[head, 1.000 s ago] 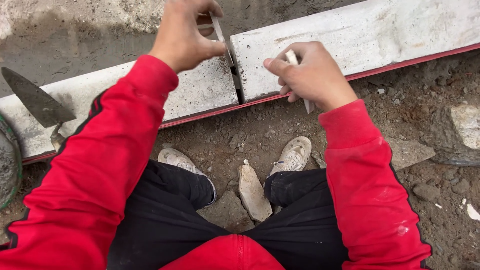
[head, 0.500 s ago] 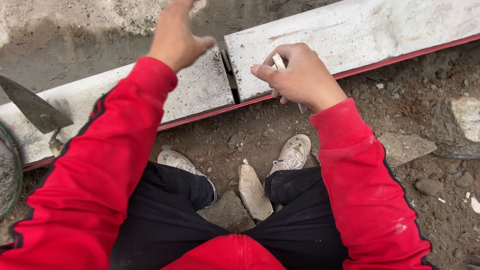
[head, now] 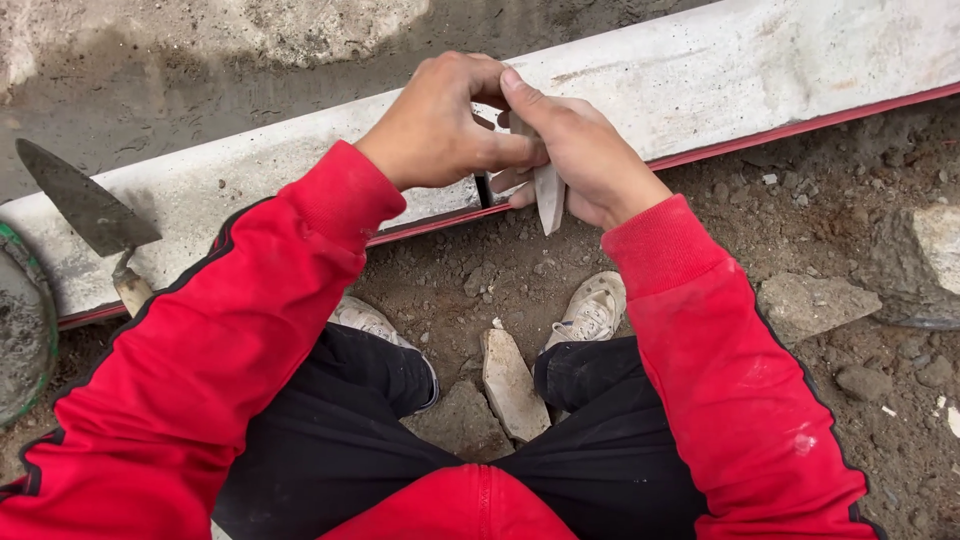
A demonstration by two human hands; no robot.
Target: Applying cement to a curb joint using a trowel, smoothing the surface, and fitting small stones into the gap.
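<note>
Pale, flat, mortar-dusted wedge [head: 548,195], fingers of both hands [head: 440,125] [head: 585,160] closed around it.

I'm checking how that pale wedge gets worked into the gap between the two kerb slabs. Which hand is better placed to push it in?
Probably the right hand: it grips the pale wedge directly above the gap between the slabs. The left hand only pinches at the wedge's top, beside the right thumb.
</note>
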